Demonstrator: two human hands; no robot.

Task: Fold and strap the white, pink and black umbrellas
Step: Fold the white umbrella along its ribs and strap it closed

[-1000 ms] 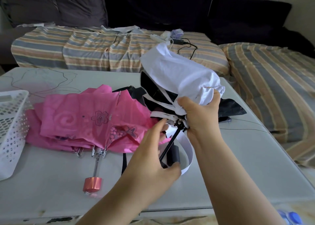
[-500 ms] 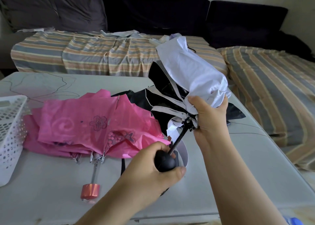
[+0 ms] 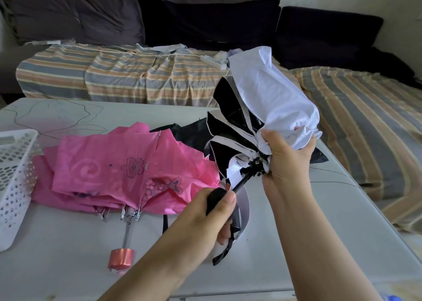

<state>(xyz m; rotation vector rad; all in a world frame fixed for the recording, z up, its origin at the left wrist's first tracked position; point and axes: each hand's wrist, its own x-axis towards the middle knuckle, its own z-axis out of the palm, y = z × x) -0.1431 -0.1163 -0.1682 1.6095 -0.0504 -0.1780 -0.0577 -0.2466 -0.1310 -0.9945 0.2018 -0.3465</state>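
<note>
The left hand is curled around the black handle of the white umbrella, which is held above the table. Its white canopy is gathered, with black lining showing. The right hand grasps the bunched fabric near the shaft.

Both forearms enter from the lower edge, bare, reaching forward and upward. Left hand: fingers curled tight round a black handle, thumb on top, knuckles toward the camera. Right hand: raised higher, wrist bent, fingers and thumb clamped round gathered white fabric. The two hands are apart.
</note>
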